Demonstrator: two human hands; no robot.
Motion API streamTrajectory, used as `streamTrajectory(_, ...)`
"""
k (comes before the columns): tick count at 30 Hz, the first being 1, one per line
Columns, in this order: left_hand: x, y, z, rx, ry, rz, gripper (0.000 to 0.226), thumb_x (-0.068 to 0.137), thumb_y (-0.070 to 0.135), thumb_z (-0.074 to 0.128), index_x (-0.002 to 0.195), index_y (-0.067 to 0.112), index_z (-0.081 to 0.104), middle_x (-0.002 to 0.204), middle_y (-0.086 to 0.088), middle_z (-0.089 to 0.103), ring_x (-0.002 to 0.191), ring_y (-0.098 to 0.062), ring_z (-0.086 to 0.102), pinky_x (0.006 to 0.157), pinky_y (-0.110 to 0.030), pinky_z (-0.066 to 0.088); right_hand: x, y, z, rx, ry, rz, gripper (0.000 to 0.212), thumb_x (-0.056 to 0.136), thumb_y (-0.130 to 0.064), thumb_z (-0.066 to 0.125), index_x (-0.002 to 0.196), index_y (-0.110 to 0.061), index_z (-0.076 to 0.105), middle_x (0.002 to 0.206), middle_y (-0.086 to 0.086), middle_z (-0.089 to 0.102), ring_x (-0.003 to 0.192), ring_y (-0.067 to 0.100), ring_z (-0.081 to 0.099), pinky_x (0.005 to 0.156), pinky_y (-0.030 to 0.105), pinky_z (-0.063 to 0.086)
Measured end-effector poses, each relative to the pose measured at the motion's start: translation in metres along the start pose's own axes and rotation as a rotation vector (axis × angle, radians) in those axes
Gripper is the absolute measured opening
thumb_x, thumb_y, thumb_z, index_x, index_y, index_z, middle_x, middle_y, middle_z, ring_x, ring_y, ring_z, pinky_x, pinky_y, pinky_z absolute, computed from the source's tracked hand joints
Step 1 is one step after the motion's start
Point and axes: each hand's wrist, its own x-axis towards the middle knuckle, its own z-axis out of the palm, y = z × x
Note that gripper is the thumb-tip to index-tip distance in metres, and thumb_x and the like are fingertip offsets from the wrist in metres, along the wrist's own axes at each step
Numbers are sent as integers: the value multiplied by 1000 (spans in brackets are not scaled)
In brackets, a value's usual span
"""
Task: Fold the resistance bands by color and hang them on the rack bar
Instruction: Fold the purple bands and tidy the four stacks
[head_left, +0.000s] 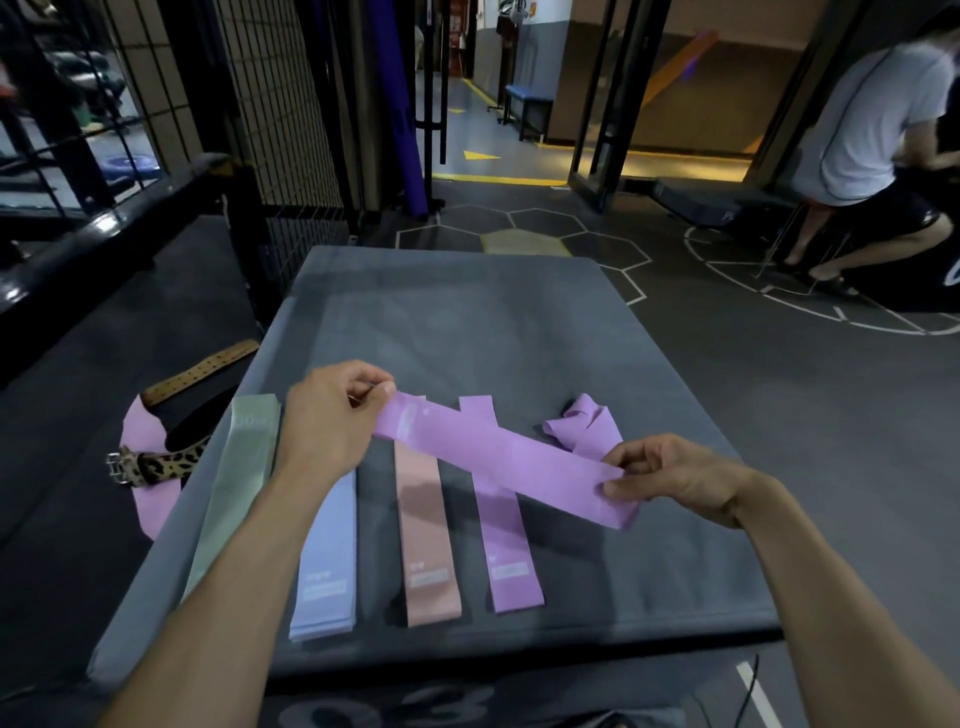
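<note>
Two hands (332, 421) (675, 478), flat purple band (498, 457) stretched

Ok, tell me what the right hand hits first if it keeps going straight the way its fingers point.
The right hand points left along the held purple band; beyond that, probably the left hand gripping its other end, though depth is unclear.

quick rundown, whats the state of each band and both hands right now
held purple band: stretched flat in the air between both hands
left hand: grip pinching one end
right hand: grip pinching the other end
green band: flat on the mat
blue band: flat on the mat
pink band: flat on the mat
purple band on the mat: flat
crumpled purple band: bunched up
</note>
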Motion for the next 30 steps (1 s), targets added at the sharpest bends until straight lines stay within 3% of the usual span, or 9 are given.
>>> streamTrajectory(6, 3, -11, -10, 15, 7, -16, 18, 89, 16, 72, 78, 29, 72, 75, 11, 73, 71, -16, 70, 74, -42, 61, 2, 5, -2, 59, 102, 27, 32, 76, -24, 84, 94, 0, 72, 84, 9, 65, 75, 15, 53, 69, 25, 42)
streamTrajectory(12, 7, -25, -15, -49, -55, -84, 19, 89, 17, 74, 74, 28, 73, 69, 8, 74, 66, -21, 72, 70, -47, 62, 4, 4, 3, 168, 244, -34, 25, 79, -33, 74, 82, -9, 70, 79, 11, 55, 71, 19, 44, 59, 22, 43)
streamTrajectory(17, 6, -27, -18, -95, -108, -110, 17, 91, 15, 74, 76, 24, 74, 65, 9, 73, 60, -23, 69, 69, -48, 63, 13, 11, 6, 252, 185, 48, 28, 98, -31, 59, 104, -6, 70, 95, 17, 73, 85, 27, 70, 77, 39, 59)
streamTrajectory(19, 5, -25, -19, -133, -139, -141, 15, 91, 14, 74, 78, 21, 74, 65, 8, 73, 60, -21, 67, 68, -44, 63, 15, 10, 8, 298, 212, 69, 28, 99, -28, 58, 105, -3, 69, 91, 15, 74, 81, 26, 73, 72, 38, 61)
streamTrajectory(24, 1, -19, -24, -267, -225, -259, 7, 91, 12, 74, 84, 11, 74, 66, 0, 73, 62, -19, 61, 53, -25, 56, 11, 10, 8, 335, 244, 60, 23, 91, -29, 64, 87, -6, 66, 73, 12, 62, 57, 14, 56, 47, 21, 45)
streamTrajectory(27, -1, -14, -29, -320, -313, -312, 4, 92, 12, 73, 92, 8, 74, 78, -11, 73, 66, -19, 59, 56, -26, 56, 11, 14, 4, 374, 231, 48, 25, 86, -30, 66, 89, -5, 65, 69, 5, 58, 53, 8, 50, 41, 17, 39)
streamTrajectory(30, -2, -11, -35, -344, -412, -341, 5, 93, 11, 71, 94, 12, 76, 75, -8, 67, 64, -18, 55, 56, -27, 55, 11, 20, 2, 446, 225, 43, 29, 80, -25, 67, 96, -1, 69, 67, 4, 58, 51, 6, 50, 40, 16, 40)
